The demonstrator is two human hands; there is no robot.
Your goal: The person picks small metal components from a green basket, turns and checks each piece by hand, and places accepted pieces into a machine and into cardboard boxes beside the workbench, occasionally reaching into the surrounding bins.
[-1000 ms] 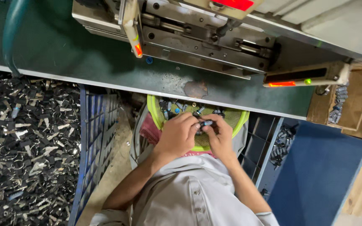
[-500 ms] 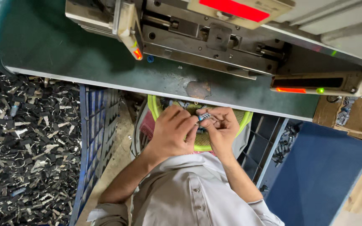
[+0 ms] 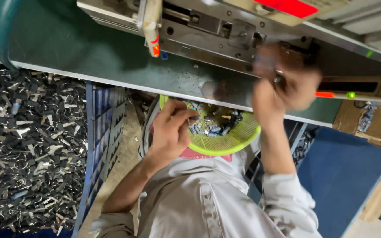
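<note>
Left hand: the left hand (image 3: 170, 132) hangs over the near edge of the green mesh basket (image 3: 239, 140), fingers curled together, tips pinching among the small metal parts (image 3: 210, 123); whether a piece is actually caught between them cannot be told
Right hand: the right hand (image 3: 287, 81) is raised to the grey machine (image 3: 208, 31) above the bench, motion-blurred, fingers bent and closed in at the machine's front; it may hold a small part, but the blur hides it
Parts: a loose heap of dark and silvery pieces lies in the basket, which sits in the person's lap, just under the edge of the green bench (image 3: 67, 48)
Surroundings: a large bin of black scrap pieces (image 3: 23, 145) on the person's left, a blue crate wall (image 3: 104, 132) between it and the lap, a blue panel (image 3: 345, 176) on the right
Change from earlier: half a second ago both hands met over the basket, working one small piece together; now the right has left and risen to the machine, while the left has stayed at the basket
</note>
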